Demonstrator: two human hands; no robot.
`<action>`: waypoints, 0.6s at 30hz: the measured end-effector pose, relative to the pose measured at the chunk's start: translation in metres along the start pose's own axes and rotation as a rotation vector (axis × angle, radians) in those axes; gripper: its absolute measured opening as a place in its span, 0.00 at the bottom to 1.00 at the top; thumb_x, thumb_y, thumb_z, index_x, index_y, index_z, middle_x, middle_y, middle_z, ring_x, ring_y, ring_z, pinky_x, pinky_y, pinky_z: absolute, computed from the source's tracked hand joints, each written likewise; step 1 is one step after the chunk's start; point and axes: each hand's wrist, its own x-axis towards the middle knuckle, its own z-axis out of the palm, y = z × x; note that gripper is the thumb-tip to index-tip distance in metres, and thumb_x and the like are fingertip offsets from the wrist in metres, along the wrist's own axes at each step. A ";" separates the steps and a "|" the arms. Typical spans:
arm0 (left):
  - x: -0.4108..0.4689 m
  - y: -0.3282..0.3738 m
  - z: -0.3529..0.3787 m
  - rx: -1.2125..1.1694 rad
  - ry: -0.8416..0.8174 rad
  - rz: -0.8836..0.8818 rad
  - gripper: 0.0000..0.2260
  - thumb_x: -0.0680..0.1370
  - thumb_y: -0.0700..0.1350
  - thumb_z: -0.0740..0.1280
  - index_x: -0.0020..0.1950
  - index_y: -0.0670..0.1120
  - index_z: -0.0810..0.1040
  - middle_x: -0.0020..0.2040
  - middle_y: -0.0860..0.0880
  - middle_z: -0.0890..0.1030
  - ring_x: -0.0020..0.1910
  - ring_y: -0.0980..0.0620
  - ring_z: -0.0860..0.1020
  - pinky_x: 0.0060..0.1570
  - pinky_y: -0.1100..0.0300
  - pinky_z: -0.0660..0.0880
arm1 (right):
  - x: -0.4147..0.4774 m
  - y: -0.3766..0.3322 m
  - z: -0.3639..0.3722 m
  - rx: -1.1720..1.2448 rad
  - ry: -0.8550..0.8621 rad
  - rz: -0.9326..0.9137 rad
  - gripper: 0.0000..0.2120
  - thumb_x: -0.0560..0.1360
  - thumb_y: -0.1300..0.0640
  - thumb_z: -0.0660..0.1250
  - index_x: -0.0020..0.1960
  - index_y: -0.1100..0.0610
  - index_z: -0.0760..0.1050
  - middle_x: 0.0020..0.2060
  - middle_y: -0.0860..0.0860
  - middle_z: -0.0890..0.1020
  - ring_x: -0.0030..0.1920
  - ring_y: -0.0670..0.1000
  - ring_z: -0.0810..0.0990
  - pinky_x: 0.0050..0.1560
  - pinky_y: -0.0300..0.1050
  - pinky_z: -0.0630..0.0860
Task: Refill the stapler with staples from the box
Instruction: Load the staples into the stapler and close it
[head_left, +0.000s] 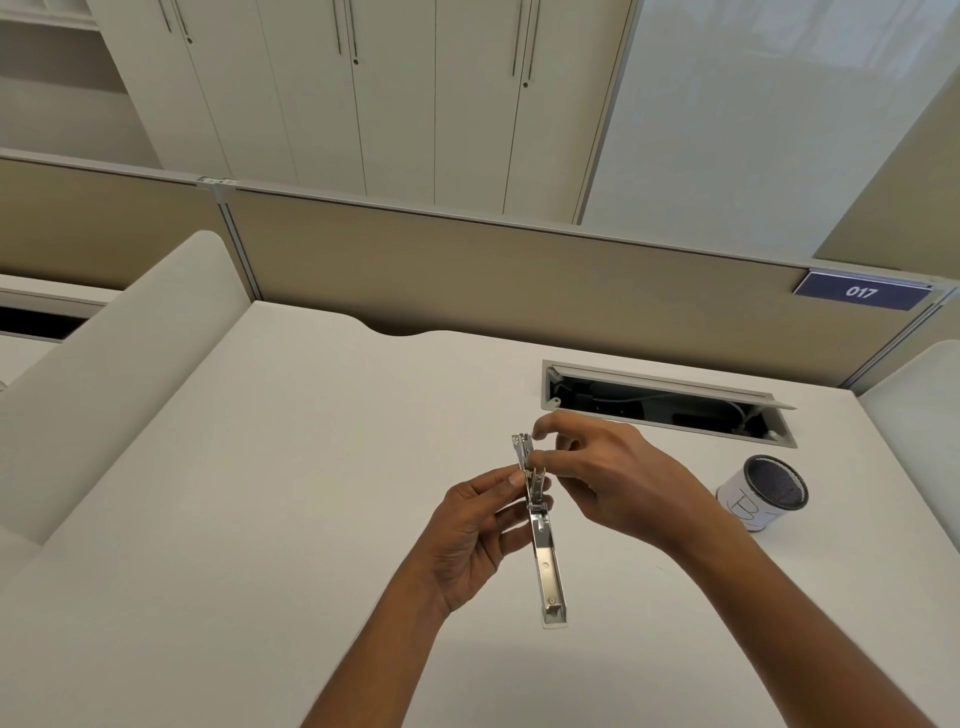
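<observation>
A silver stapler (546, 561) hangs in the air above the white desk (291, 493), swung fully open, its long arm pointing down toward me. My left hand (470, 535) grips it near the hinge from the left. My right hand (608, 473) pinches the upper end of the stapler, at the staple channel (522, 451), between thumb and forefinger. Whether a strip of staples is between those fingers I cannot tell. No staple box is in view.
A mesh pen cup (763, 493) with a white paper label stands on the desk to the right. Behind the hands an open cable hatch (670, 402) is cut into the desk. A beige partition (467, 270) with a blue "017" sign (862, 292) closes the back.
</observation>
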 end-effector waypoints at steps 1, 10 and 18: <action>0.000 0.000 0.000 -0.003 0.001 0.001 0.25 0.67 0.50 0.83 0.59 0.40 0.86 0.53 0.42 0.87 0.49 0.47 0.86 0.42 0.57 0.83 | 0.000 0.000 0.001 -0.004 0.011 0.005 0.10 0.76 0.64 0.73 0.53 0.53 0.85 0.57 0.54 0.83 0.44 0.52 0.85 0.38 0.45 0.83; -0.001 0.005 0.000 -0.006 0.003 0.008 0.23 0.68 0.50 0.82 0.59 0.40 0.85 0.49 0.44 0.87 0.48 0.48 0.86 0.41 0.58 0.83 | 0.004 0.000 -0.002 0.528 0.149 0.227 0.05 0.76 0.60 0.74 0.51 0.55 0.87 0.47 0.46 0.85 0.46 0.45 0.84 0.46 0.30 0.77; -0.003 0.005 0.001 -0.029 0.027 -0.003 0.13 0.75 0.44 0.74 0.58 0.40 0.86 0.48 0.43 0.87 0.46 0.48 0.86 0.40 0.58 0.83 | 0.002 0.004 -0.005 0.504 0.002 0.229 0.07 0.75 0.56 0.76 0.52 0.49 0.88 0.48 0.44 0.83 0.49 0.44 0.82 0.46 0.31 0.76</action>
